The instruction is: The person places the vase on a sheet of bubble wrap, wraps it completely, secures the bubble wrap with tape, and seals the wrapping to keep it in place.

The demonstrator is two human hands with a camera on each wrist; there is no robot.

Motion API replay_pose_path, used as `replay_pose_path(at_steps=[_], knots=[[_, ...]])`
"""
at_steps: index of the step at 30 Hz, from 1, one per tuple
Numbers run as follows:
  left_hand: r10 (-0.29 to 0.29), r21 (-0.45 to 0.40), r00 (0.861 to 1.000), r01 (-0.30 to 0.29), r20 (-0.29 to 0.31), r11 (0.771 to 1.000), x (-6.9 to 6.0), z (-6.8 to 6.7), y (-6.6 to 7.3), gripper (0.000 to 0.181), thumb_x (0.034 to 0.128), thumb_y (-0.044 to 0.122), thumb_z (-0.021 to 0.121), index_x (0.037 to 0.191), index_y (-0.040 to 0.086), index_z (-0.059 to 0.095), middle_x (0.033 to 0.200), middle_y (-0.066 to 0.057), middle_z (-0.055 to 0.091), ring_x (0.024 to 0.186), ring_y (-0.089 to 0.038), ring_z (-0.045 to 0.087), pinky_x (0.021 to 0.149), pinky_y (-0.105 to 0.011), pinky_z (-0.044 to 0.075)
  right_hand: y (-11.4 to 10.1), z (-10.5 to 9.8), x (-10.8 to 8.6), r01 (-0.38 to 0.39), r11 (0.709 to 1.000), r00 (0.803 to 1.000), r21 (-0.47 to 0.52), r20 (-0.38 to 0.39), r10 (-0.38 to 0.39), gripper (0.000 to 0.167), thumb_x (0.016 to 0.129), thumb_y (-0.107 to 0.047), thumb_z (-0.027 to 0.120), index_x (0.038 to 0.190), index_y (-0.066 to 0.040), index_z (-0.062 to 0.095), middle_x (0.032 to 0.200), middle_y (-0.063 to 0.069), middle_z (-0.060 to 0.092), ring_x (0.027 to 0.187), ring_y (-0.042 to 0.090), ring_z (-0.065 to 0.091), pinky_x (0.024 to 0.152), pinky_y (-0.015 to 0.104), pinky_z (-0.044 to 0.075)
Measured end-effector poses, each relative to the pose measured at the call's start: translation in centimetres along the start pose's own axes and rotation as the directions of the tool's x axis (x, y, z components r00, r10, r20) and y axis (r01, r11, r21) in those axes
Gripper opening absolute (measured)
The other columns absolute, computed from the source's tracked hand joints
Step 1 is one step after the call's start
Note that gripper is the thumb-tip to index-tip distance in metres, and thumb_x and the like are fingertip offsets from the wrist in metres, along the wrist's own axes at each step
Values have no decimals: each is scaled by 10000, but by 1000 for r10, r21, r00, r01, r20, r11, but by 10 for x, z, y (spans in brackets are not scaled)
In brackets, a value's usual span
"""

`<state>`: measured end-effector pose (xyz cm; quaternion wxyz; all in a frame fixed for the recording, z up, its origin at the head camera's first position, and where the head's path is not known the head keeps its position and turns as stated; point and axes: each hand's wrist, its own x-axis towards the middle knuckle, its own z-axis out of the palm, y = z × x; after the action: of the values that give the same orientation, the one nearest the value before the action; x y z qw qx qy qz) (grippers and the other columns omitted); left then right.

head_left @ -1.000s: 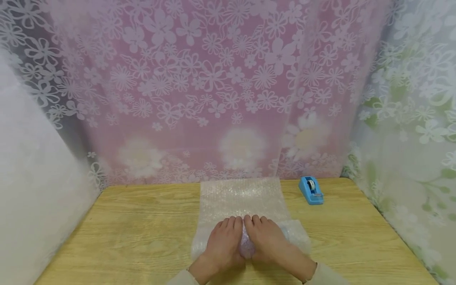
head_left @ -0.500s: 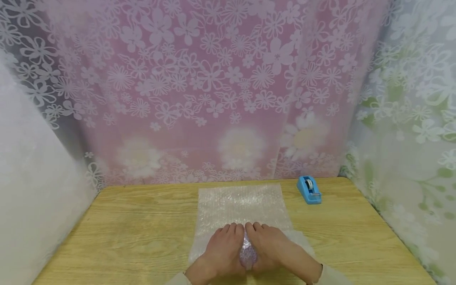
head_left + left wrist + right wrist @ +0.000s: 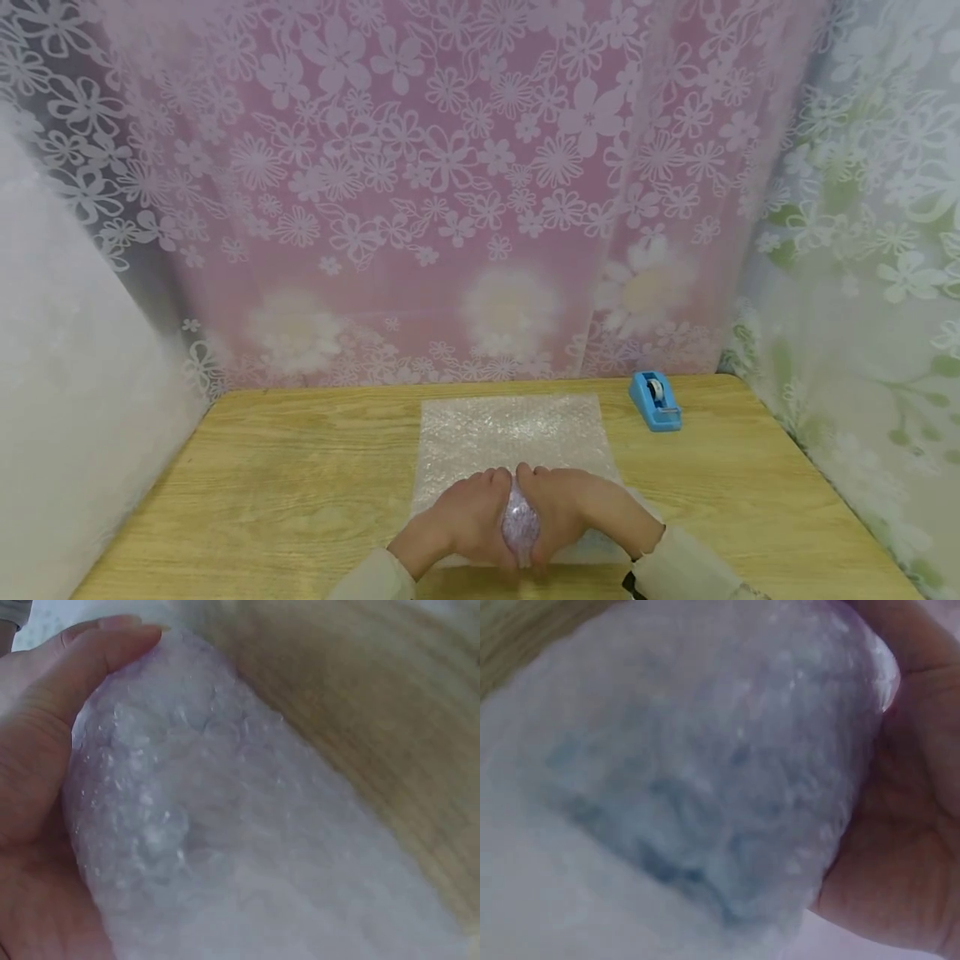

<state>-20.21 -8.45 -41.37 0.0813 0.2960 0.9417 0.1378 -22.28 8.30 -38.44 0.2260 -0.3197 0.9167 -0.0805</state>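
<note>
Both hands grip a purplish bundle (image 3: 521,523) in bubble wrap near the table's front edge. The left hand (image 3: 471,518) curls round its left side, the right hand (image 3: 564,510) round its right side, with the fingertips close together on top. A flat sheet of bubble wrap (image 3: 517,429) runs from under the hands toward the back. In the left wrist view, the left thumb lies on the wrapped bundle (image 3: 172,765). The right wrist view shows the right palm against the bundle (image 3: 727,750), with bluish patches showing through. The inside of the wrap is unclear.
A blue tape dispenser (image 3: 656,402) stands at the back right of the wooden table (image 3: 300,483). A pink flowered curtain (image 3: 450,208) hangs behind the table, with pale sheets at both sides.
Both hands and the bundle have shifted slightly toward the front edge, and the wrists have turned outward. The far edge of the bubble wrap has come nearer. The tape dispenser has not moved.
</note>
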Motion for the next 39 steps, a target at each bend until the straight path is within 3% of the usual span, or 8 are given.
replay_pose_path(at_steps=[12, 19, 22, 25, 27, 32, 35, 39], knots=[[17, -262, 988, 25, 156, 965, 15, -10, -12, 646, 563, 277, 893, 1025, 129, 467, 855, 90, 490, 731, -38, 508, 669, -190, 458, 10, -16, 12, -45, 979, 981, 197, 195, 5, 648, 625, -299, 840, 1094, -134, 425, 914, -58, 526, 841, 70, 519, 805, 265, 453], [4, -297, 970, 71, 244, 952, 23, -16, -19, 672, 605, 312, 873, 1102, 122, 462, 899, 83, 525, 786, -45, 533, 710, -207, 466, 17, -25, 24, -31, 980, 961, 197, 275, -25, 553, 654, -284, 832, 1067, -167, 485, 927, -76, 540, 859, 78, 519, 815, 270, 451], [-45, -210, 969, 98, 243, 973, 25, -18, -19, 841, 608, 442, 851, 1249, 90, 436, 1045, 49, 557, 926, -73, 554, 801, -244, 470, 19, -28, 29, -26, 986, 952, 166, 305, -26, 594, 658, -301, 827, 1127, -162, 491, 977, -91, 535, 916, 64, 511, 866, 274, 435], [-83, -44, 973, 95, 215, 995, 25, -20, -17, 1043, 597, 595, 800, 1389, 68, 372, 1245, -22, 533, 1121, -158, 528, 930, -314, 438, 20, -31, 32, -35, 990, 947, 136, 322, -10, 658, 660, -313, 830, 1190, -144, 477, 1033, -88, 533, 978, 67, 508, 912, 293, 420], [-97, 68, 977, 86, 188, 994, 24, -22, -14, 1117, 596, 658, 767, 1438, 66, 334, 1338, -69, 484, 1217, -220, 474, 994, -365, 395, 20, -33, 34, -38, 992, 945, 120, 328, -3, 672, 663, -324, 829, 1204, -137, 476, 1045, -86, 534, 989, 69, 509, 918, 300, 417], [-10, 321, 1000, 1, 27, 947, 14, -25, -3, 993, 591, 684, 747, 1311, 59, 471, 1165, -31, 518, 1108, -200, 496, 946, -364, 420, 18, -36, 38, -48, 993, 938, 109, 347, 7, 706, 661, -315, 839, 1246, -148, 482, 1116, -92, 543, 1026, 68, 507, 932, 294, 403], [42, 420, 997, -12, -63, 908, 7, -24, 7, 852, 611, 668, 743, 1181, 69, 539, 982, 4, 494, 953, -157, 500, 850, -314, 454, 17, -38, 41, -77, 994, 927, 82, 372, 41, 806, 669, -336, 840, 1341, -151, 435, 1252, -81, 513, 1140, 87, 474, 992, 311, 368], [45, 462, 991, 17, -124, 887, -1, -18, 13, 767, 650, 633, 733, 1128, 61, 553, 913, 6, 481, 871, -141, 498, 775, -277, 463, 15, -41, 46, -86, 996, 915, 35, 398, 65, 829, 676, -372, 831, 1360, -141, 422, 1297, -59, 498, 1199, 123, 459, 1019, 335, 356]])
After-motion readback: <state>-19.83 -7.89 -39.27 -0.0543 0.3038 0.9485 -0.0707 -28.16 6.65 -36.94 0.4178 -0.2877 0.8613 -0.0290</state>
